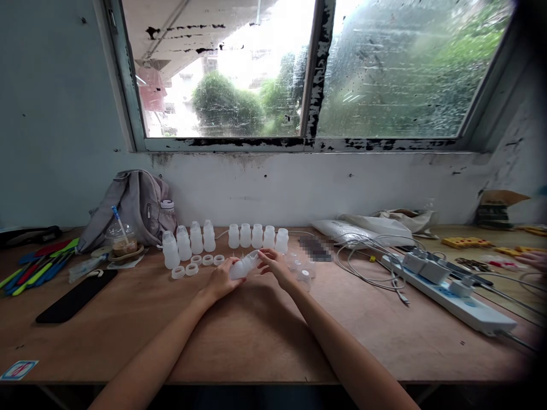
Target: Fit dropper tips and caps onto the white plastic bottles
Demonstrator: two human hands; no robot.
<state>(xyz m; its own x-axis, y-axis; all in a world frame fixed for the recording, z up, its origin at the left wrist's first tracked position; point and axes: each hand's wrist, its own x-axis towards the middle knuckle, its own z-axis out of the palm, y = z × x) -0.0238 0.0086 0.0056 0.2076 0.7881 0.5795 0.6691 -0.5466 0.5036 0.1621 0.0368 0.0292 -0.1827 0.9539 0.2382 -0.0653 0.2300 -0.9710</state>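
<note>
My left hand (223,279) is wrapped round the body of a small translucent baby bottle (239,270), tilted to the right above the table. The fingers of my right hand (277,265) pinch the clear cap (254,258) at its upper end. Behind my hands stands a row of bottles without caps (257,236). Several capped bottles (183,244) stand to the left. In front of those lie several white screw rings (191,269). Loose clear caps (304,278) lie just right of my right hand, partly hidden by it.
A black phone (77,296), an iced drink cup (123,239), coloured tools (43,265) and a grey backpack (132,208) are at the left. To the right are loose cables (363,265), a power strip (453,299), plastic bags (363,228) and another person's hand (533,260).
</note>
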